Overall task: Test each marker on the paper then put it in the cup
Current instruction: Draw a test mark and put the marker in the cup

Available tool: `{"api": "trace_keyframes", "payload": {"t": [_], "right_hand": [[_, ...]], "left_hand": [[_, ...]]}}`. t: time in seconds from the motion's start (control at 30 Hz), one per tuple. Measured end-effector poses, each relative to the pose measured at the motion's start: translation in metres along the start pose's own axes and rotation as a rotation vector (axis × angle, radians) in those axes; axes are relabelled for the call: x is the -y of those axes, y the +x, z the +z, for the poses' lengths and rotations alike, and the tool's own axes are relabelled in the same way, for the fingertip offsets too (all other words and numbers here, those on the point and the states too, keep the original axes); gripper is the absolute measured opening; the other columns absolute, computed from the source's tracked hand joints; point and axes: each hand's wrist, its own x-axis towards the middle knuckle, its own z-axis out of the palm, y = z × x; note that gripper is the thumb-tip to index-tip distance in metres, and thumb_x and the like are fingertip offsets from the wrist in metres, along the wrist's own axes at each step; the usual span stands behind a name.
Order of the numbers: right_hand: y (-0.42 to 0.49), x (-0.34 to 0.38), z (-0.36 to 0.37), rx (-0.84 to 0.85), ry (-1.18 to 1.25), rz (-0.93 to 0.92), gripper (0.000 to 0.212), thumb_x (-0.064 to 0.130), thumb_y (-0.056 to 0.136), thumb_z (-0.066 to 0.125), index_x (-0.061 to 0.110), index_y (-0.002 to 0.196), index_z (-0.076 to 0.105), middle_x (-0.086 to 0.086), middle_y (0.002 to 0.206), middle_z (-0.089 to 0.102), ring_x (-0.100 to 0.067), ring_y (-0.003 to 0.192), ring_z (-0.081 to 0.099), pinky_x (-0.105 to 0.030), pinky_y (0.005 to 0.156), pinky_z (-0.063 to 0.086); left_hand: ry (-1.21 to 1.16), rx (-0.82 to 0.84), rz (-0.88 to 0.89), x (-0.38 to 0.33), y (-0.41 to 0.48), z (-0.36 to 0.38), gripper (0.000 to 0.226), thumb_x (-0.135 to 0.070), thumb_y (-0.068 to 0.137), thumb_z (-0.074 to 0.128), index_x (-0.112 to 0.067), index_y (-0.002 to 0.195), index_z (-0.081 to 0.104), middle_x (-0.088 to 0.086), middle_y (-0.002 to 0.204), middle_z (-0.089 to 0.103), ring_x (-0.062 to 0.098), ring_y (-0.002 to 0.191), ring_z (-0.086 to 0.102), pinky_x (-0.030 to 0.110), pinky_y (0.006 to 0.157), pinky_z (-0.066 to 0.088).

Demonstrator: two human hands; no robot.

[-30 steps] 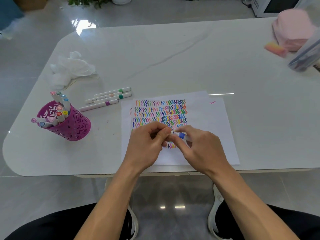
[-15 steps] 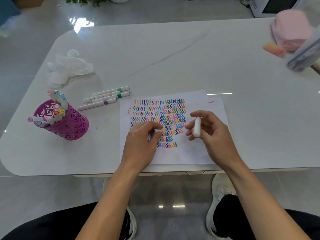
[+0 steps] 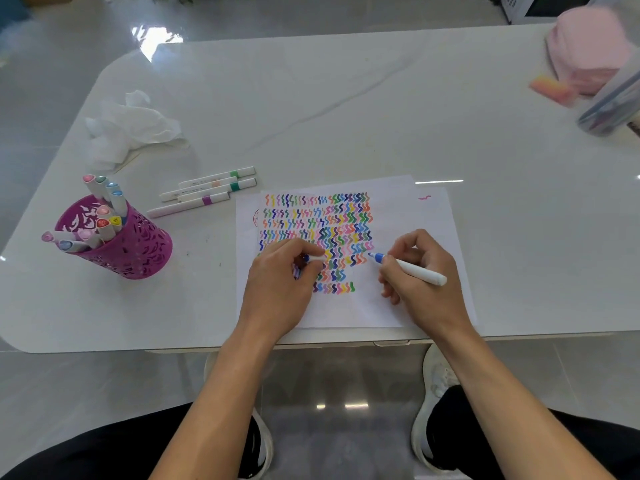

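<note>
Mid-test. Gripping uncapped blue marker (image 3: 412, 270) in right hand (image 3: 420, 289), tip down toward paper (image 3: 398, 209) beside the squiggles; pinching cap (image 3: 314, 258) in left hand (image 3: 282, 285). Next, probably: draw on blank strip, recap, carry left to cup (image 3: 138, 247). Paper's near edge close to table (image 3: 346, 98) edge; open room toward cup.

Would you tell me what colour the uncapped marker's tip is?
Blue: the marker tip in the right hand shows best in the head view.
</note>
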Motion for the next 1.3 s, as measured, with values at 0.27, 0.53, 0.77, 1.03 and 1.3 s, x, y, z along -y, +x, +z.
{"api": "trace_keyframes", "payload": {"t": [0.27, 0.53, 0.77, 1.03, 1.3], "right_hand": [[0.0023, -0.0073, 0.0003, -0.039, -0.067, -0.016, 0.019, 0.029, 0.084, 0.076, 0.025, 0.078, 0.058, -0.006, 0.073, 0.072, -0.022, 0.056, 0.069, -0.027, 0.051, 0.056], [0.0034, -0.0063, 0.0026, -0.009, -0.104, -0.032, 0.018, 0.032, 0.084, 0.074, 0.021, 0.081, 0.06, -0.004, 0.073, 0.072, -0.02, 0.059, 0.068, -0.023, 0.052, 0.053], [0.003, -0.0076, 0.0013, -0.038, -0.123, -0.001, 0.018, 0.036, 0.073, 0.072, 0.026, 0.072, 0.058, -0.003, 0.069, 0.071, -0.024, 0.059, 0.066, -0.045, 0.054, 0.056], [0.0006, -0.0096, 0.0, -0.037, -0.146, -0.005, 0.02, 0.035, 0.071, 0.073, 0.024, 0.071, 0.056, -0.002, 0.067, 0.069, -0.03, 0.064, 0.068, -0.051, 0.053, 0.057], [-0.0051, -0.0028, 0.0013, -0.041, -0.085, -0.139, 0.011, 0.038, 0.082, 0.069, 0.033, 0.085, 0.059, -0.001, 0.075, 0.069, -0.027, 0.064, 0.066, -0.045, 0.056, 0.057]], "left_hand": [[0.003, 0.012, -0.017, 0.0, 0.0009, 0.0003, 0.01, -0.026, 0.092, 0.074, -0.033, 0.099, 0.071, -0.029, 0.092, 0.058, -0.006, 0.089, 0.058, 0.005, 0.075, 0.041], [0.003, 0.011, -0.016, 0.0002, 0.001, 0.0014, 0.011, -0.026, 0.092, 0.074, -0.035, 0.097, 0.07, -0.031, 0.09, 0.057, -0.006, 0.089, 0.058, 0.007, 0.076, 0.042], [-0.001, 0.003, -0.014, -0.0003, 0.0012, 0.0007, 0.01, -0.024, 0.091, 0.074, -0.032, 0.098, 0.073, -0.024, 0.092, 0.062, -0.006, 0.089, 0.058, 0.003, 0.072, 0.04], [0.009, 0.007, -0.02, -0.0019, 0.0023, -0.0001, 0.009, -0.025, 0.092, 0.074, -0.032, 0.098, 0.073, -0.023, 0.092, 0.063, -0.004, 0.088, 0.059, 0.003, 0.07, 0.04], [-0.006, -0.016, -0.011, -0.0036, -0.0011, -0.0027, 0.008, -0.028, 0.092, 0.074, -0.031, 0.099, 0.073, -0.025, 0.091, 0.062, -0.006, 0.089, 0.06, 0.002, 0.07, 0.042]]}}
